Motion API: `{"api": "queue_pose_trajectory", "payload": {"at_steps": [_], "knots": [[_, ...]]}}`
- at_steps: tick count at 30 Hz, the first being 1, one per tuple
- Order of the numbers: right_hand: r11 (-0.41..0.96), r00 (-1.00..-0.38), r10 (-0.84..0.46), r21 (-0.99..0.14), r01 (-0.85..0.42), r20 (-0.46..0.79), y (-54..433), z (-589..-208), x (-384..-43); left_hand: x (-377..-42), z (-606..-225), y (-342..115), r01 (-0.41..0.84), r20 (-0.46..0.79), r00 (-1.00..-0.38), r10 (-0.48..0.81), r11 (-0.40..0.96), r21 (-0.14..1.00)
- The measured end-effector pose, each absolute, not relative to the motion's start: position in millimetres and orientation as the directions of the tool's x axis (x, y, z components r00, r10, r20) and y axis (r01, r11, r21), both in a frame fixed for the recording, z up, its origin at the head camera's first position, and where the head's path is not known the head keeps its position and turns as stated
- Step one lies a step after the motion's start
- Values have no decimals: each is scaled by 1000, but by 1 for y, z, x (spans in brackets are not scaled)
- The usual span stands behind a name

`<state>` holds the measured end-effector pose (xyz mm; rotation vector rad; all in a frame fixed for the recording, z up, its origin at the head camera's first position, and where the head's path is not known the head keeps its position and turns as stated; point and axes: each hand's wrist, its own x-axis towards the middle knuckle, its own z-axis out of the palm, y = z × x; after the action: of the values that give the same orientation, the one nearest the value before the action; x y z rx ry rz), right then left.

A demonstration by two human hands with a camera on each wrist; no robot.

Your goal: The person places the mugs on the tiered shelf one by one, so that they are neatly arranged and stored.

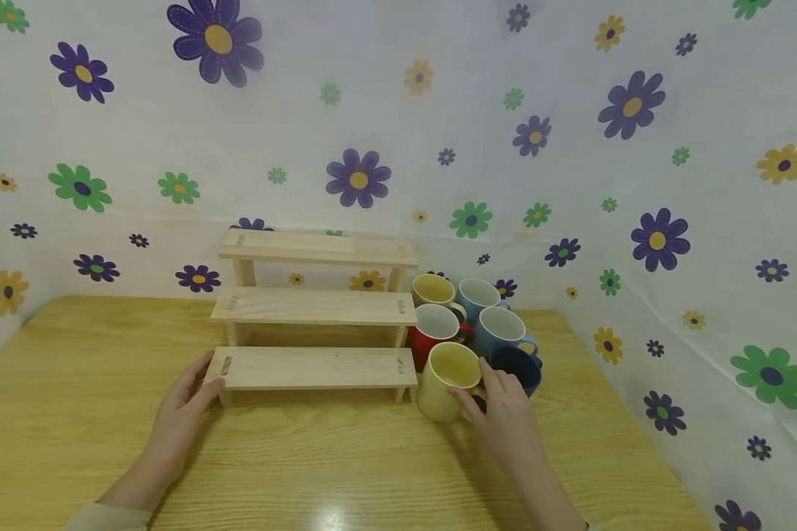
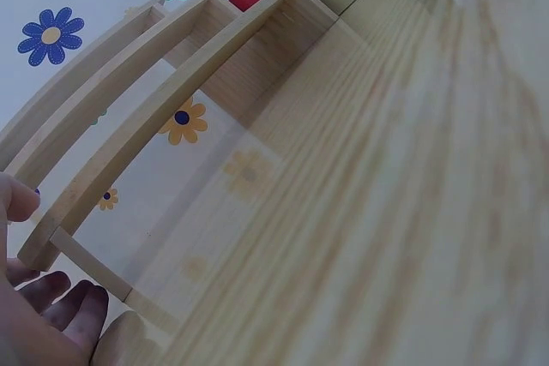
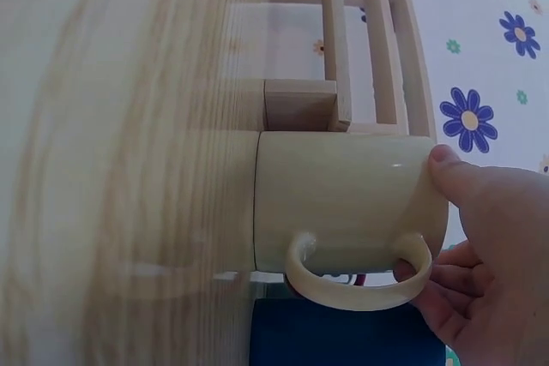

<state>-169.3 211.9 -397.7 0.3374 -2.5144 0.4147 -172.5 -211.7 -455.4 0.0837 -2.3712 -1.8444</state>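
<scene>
A three-step wooden shelf (image 1: 312, 369) stands on the table. My left hand (image 1: 182, 405) holds the left end of its lowest step; in the left wrist view the board's end lies between thumb and curled fingers (image 2: 86, 315). With my right hand (image 1: 505, 420) I grip a cream mug (image 1: 438, 398) at the shelf's right front corner. The mug stands upright. In the right wrist view the thumb (image 3: 446, 160) is at its rim and fingers are at the handle (image 3: 356, 296). The mug's inside is only partly seen.
Behind the gripped mug crowd a red mug (image 1: 422, 346), another cream mug (image 1: 432, 295), two light blue mugs (image 1: 481, 335) and a dark blue mug (image 1: 521, 383). A flower-print sheet (image 1: 398, 110) hangs behind and to the right of the wooden table (image 1: 292, 472).
</scene>
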Motion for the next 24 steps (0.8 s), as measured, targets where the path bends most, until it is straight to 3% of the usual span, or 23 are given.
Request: {"api": "queue_pose_trajectory", "payload": {"at_steps": [5, 10, 17, 24], "knots": [[924, -840, -135, -239, -298, 525, 209, -396, -167, -171, -453, -211, 61, 102, -984, -147, 257, 965], [876, -903, -48, -417, -244, 427, 203, -402, -162, -172, -452, -211, 67, 109, -983, -149, 261, 963], [653, -897, 102, -709, -267, 431, 201, -425, -168, -173, -453, -211, 104, 138, -977, -161, 207, 973], [415, -918, 205, -879, -234, 340, 186, -411, -158, -171, -457, -212, 97, 126, -973, -192, 156, 983]]}}
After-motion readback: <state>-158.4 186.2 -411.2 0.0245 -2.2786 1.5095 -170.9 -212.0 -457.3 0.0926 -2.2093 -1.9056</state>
